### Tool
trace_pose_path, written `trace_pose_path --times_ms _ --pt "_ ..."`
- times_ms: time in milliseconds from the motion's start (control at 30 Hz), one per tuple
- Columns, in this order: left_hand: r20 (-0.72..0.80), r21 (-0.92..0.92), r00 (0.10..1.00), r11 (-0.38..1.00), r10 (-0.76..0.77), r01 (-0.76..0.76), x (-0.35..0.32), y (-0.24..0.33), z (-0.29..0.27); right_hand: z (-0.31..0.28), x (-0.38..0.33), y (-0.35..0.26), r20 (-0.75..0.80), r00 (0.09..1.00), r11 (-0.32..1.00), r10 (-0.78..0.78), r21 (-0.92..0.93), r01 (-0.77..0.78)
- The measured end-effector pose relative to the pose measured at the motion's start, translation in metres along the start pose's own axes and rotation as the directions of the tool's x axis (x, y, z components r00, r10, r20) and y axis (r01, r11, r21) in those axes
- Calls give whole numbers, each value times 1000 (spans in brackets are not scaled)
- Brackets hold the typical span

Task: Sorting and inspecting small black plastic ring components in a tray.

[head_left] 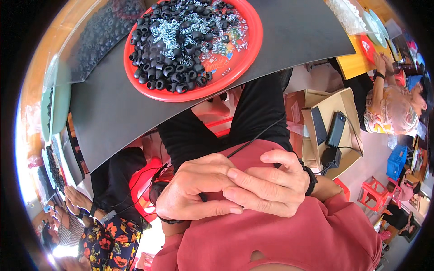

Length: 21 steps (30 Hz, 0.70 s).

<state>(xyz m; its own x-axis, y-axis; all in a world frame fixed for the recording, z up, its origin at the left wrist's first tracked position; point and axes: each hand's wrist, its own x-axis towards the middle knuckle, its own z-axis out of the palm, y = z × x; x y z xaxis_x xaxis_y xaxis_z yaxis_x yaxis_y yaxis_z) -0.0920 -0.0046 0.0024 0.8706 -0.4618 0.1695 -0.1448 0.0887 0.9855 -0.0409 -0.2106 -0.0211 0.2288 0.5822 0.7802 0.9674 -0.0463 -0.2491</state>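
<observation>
Left hand (199,189) and right hand (266,187) clasped at chest, fingers pressed together; anything pinched between them hidden. Red tray (253,40) of black rings (162,72) on desk (294,31), well apart.

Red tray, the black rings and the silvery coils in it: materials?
Red tray: likely moulded plastic, glossy, with a smooth raised rim. Black rings: probably rubber or soft plastic, with a dull sheen and thick rounded walls. Silvery coils: look like bright metal wire springs, thin and glinting.
</observation>
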Motion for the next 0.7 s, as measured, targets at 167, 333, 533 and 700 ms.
trace_pose_path --times_ms 167,333,533,700 --pt "2 -9 1000 1000 -12 12 1 -1 2 0 -1 2 -16 1000 1000 -17 -10 16" --pt "-9 -12 999 999 -36 36 1 0 3 -3 1 4 5 1000 1000 -22 -8 22" --pt "-25 -6 998 999 -52 52 -3 -1 0 1 3 6 -1 999 999 -41 0 41" --pt "-34 6 998 998 -56 57 -5 -2 -1 8 4 8 -62 995 996 -75 35 77"
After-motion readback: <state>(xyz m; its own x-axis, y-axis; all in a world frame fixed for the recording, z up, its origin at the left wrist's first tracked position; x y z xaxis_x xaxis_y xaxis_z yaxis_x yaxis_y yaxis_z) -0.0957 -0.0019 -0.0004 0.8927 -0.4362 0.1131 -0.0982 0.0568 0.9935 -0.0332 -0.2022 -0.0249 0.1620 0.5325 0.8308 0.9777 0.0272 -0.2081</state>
